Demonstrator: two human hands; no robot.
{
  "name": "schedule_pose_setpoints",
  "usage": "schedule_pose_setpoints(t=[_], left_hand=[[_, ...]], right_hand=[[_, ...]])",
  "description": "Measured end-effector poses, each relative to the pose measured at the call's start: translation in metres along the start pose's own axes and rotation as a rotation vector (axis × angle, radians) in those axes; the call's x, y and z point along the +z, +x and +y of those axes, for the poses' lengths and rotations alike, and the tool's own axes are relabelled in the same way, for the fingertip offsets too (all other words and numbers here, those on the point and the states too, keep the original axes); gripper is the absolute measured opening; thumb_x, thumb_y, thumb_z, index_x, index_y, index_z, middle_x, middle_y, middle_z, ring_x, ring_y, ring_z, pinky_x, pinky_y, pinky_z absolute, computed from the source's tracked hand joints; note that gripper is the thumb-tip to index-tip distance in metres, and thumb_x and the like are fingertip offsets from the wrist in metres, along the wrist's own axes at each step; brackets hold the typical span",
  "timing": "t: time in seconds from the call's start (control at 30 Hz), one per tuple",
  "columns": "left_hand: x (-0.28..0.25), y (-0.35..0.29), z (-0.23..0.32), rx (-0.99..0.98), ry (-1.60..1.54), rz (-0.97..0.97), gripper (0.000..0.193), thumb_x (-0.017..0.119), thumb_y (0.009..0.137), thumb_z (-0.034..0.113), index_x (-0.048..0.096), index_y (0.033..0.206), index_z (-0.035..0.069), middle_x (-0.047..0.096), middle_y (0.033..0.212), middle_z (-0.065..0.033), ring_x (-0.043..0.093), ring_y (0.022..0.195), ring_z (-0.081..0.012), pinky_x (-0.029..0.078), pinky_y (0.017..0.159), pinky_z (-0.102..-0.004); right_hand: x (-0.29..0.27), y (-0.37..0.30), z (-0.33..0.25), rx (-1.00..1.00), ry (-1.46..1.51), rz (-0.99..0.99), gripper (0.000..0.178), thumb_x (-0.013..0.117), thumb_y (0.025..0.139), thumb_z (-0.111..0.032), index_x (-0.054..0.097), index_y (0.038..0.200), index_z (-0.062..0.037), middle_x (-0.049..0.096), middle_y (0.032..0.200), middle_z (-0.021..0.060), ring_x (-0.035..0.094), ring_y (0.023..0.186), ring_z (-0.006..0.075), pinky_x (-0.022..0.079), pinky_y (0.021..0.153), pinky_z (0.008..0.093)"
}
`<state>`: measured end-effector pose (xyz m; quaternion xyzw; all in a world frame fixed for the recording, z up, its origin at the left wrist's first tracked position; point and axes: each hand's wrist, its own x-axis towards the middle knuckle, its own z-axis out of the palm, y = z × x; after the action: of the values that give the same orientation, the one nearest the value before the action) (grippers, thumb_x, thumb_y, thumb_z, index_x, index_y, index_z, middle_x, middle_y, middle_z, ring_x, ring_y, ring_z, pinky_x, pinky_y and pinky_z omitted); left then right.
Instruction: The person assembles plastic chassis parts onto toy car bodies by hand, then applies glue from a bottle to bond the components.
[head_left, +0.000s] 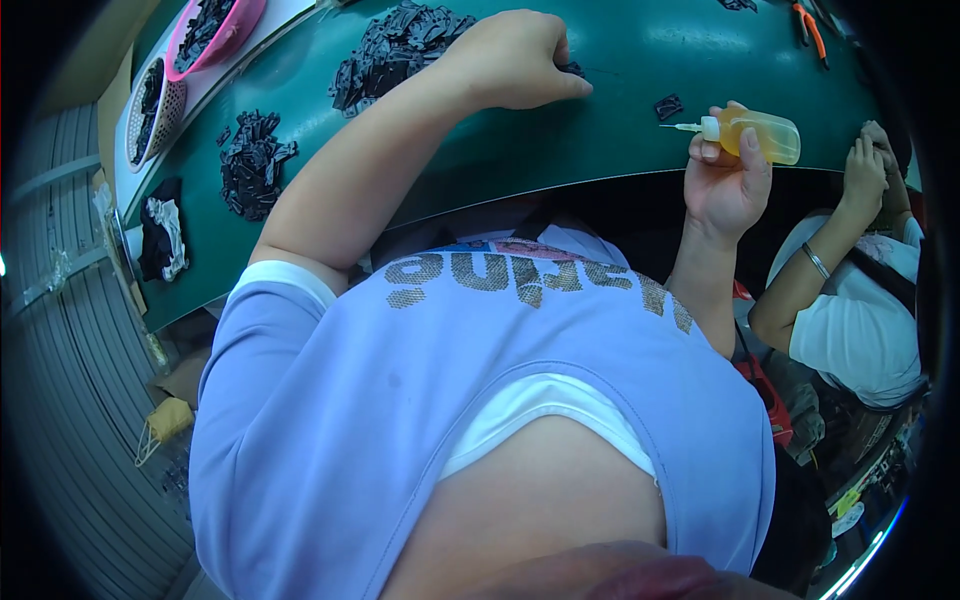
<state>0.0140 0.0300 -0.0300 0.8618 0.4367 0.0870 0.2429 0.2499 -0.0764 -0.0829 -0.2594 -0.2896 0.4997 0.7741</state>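
My left hand (520,62) is closed over the green tabletop, just right of a big pile of small black plastic parts (400,50). A black part (572,69) shows between its thumb and curled fingers; the rest of it is hidden. In my right hand (728,190) is a clear squeeze bottle (765,137) of yellowish liquid. The bottle lies tilted nearly level, its white cap and thin needle tip (682,127) pointing left. A single black part (668,106) lies on the table just beyond the needle.
A smaller heap of black parts (253,165) lies at left. A pink basket (222,45) and a white basket (160,120) hold more. Dark cloth (163,232) lies at the table's left end. Orange-handled pliers (811,35) lie far right. Another person's hands (868,165) rest at the right edge.
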Motion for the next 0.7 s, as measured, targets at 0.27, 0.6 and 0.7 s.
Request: schedule_pose_setpoints(t=[0.27,0.6,0.7], left_hand=[[0.013,0.0,0.003,-0.019,-0.059,0.021,0.021,0.078,0.081,0.019,0.069,0.091,0.003,0.068,0.08,-0.0121,0.067,0.069,-0.0202,0.054,0.062,-0.0333],[0.019,-0.011,0.01,-0.165,-0.904,-0.234,0.027,0.066,0.092,0.005,0.064,0.116,-0.006,0.067,0.09,-0.0086,0.071,0.077,-0.0151,0.061,0.07,-0.0249],[0.018,-0.008,0.007,-0.171,-0.916,-0.282,0.027,0.067,0.091,0.005,0.063,0.115,-0.008,0.067,0.09,-0.0097,0.071,0.076,-0.0156,0.061,0.07,-0.0252]], right_hand=[[0.013,0.007,0.015,-0.052,0.008,-0.058,0.02,0.063,0.092,-0.013,0.066,0.107,0.0005,0.071,0.099,0.0187,0.068,0.065,0.0197,0.058,0.06,0.0316],[0.023,0.003,0.035,-0.298,-0.251,-0.12,0.016,0.067,0.089,-0.004,0.065,0.104,-0.0005,0.07,0.092,0.0139,0.069,0.066,0.0181,0.06,0.061,0.0307],[0.028,0.0,0.034,-0.318,-0.353,-0.134,0.015,0.069,0.088,-0.003,0.065,0.103,-0.0005,0.07,0.089,0.0127,0.068,0.065,0.017,0.059,0.06,0.029]])
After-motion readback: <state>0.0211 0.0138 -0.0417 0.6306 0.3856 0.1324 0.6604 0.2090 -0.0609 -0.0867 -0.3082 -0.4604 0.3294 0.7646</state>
